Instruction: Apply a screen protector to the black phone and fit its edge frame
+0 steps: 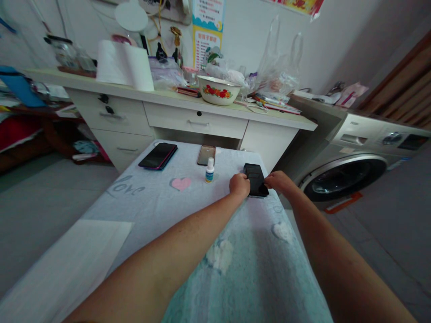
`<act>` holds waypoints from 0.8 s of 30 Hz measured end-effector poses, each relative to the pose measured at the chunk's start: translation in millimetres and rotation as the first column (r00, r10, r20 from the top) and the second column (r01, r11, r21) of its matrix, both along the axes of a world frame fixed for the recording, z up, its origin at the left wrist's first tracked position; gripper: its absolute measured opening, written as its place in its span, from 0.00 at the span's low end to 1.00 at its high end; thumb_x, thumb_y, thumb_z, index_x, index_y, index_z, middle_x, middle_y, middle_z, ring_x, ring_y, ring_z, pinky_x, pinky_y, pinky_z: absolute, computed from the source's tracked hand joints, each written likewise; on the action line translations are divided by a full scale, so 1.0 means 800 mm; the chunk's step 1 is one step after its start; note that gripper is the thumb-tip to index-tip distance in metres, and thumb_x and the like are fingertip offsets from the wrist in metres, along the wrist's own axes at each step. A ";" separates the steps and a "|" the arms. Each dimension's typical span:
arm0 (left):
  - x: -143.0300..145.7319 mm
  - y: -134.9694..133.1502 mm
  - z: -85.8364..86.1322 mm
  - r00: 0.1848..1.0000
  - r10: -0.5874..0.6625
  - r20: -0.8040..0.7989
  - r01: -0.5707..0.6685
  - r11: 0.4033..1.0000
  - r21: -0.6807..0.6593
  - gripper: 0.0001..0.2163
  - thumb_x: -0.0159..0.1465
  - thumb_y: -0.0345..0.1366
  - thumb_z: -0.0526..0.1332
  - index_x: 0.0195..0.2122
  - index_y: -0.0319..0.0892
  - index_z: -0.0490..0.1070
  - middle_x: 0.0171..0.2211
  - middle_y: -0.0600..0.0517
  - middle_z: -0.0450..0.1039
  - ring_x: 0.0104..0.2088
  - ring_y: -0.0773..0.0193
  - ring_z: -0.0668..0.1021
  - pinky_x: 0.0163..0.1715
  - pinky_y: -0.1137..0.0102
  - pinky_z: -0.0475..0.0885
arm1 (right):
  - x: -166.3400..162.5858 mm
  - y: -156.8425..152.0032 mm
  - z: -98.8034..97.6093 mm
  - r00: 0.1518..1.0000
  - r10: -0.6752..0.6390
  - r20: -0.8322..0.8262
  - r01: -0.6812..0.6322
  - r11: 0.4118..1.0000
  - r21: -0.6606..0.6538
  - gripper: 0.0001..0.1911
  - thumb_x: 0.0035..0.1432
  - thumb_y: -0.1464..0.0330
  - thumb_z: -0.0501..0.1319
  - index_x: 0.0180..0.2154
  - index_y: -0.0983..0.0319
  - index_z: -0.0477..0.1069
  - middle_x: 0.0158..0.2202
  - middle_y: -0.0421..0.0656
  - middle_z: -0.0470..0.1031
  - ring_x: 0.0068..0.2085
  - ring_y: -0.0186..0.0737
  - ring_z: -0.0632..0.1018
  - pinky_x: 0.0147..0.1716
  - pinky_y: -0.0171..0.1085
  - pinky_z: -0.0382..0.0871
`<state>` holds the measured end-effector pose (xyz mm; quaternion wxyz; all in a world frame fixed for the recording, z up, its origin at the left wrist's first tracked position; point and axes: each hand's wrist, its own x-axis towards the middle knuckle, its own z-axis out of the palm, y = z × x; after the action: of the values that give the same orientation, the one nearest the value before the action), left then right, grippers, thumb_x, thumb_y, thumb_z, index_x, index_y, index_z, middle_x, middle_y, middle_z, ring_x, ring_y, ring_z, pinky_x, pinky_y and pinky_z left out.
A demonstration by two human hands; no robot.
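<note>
A: The left hand (pixel 239 185) is clamped on one long edge of the black phone (pixel 256 177), knuckles curled.

B: And the right hand (pixel 276 180)?

A: Its fingers bunch at the opposite edge, touching; whether they pinch it, I can't tell. Make that phone the centre of a clock: left hand at nine, right hand at three.

B: What's the phone like?

A: A flat, dark slab, slick toward the near end, near the right side of the bench (pixel 188 208).

B: And the surface under it?

A: Soft-looking cloth (pixel 151 204), grey-blue running to green, printed with a pink heart (pixel 181 184) at nine o'clock.

B: Anything standing?

A: A small white bottle (pixel 209 171), upright just past nine, smooth, with a tapered cap and a blue-and-yellow label. Behind it, toward ten, a thin brown phone (pixel 206 155) lies flat. Farther out, past nine, there's a dark, glossy tablet (pixel 157 155) with a reddish edge.

B: Beyond the bench?

A: At half past two, a metallic-toned washing machine (pixel 353 134) with a round, dark door. Across the top of the dial, a smooth white drawer cabinet (pixel 168 116). On it: a round, flower-patterned bowl (pixel 219 92) at eleven, a white paper roll (pixel 141 69) at ten, and a crinkled, see-through plastic bag (pixel 279 69) just after twelve.
</note>
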<state>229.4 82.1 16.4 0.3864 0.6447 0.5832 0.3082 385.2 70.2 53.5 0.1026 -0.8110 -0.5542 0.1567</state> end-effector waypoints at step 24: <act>-0.214 -0.026 0.029 0.931 -0.268 -0.246 0.318 0.928 0.193 0.13 0.57 0.29 0.58 0.41 0.39 0.78 0.34 0.50 0.80 0.36 0.62 0.79 0.36 0.72 0.70 | -0.228 -0.116 0.002 0.910 0.376 -0.178 -0.313 0.900 0.303 0.09 0.55 0.69 0.56 0.31 0.62 0.75 0.25 0.42 0.75 0.27 0.34 0.71 0.27 0.31 0.57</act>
<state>58.5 61.4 39.6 0.2858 0.7946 0.4788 0.2402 202.4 -22.3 55.0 0.2454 -0.6542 -0.6898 0.1896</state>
